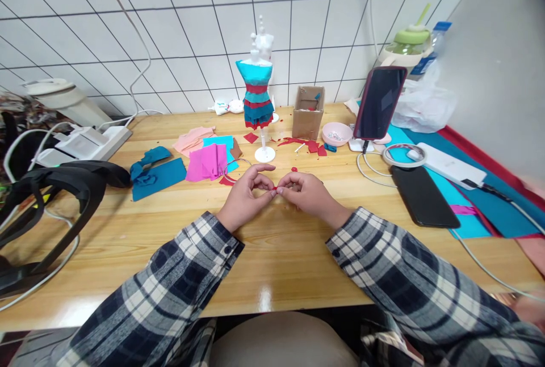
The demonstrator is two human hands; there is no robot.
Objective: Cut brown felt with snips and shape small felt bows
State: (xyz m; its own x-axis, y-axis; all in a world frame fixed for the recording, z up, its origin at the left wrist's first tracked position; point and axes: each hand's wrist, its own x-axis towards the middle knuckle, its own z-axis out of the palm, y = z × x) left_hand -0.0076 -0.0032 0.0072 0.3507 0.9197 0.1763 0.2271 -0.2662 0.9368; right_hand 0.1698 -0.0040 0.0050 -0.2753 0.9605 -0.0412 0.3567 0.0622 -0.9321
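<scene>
My left hand (pixel 249 195) and my right hand (pixel 307 194) meet fingertip to fingertip above the middle of the table. Between their thumbs and forefingers is a tiny piece of red crepe paper (pixel 275 190), mostly covered by the fingers. Both hands pinch it. Just beyond them a small red bit (pixel 294 169) lies on the wood. Behind my hands stands a white miniature dress form (pixel 264 154) wearing a layered dress (pixel 258 97) in turquoise, red and teal. Pink crepe paper (pixel 207 163) lies to the left of my left hand.
Teal paper (pixel 158 178) and a black headset strap (pixel 63 208) lie left. Red scraps (pixel 313 146), a cardboard box (pixel 308 114) and a pink bowl (pixel 336 134) stand behind. A propped phone (pixel 380 103), a black phone (pixel 423 197) and cables (pixel 477 256) occupy the right.
</scene>
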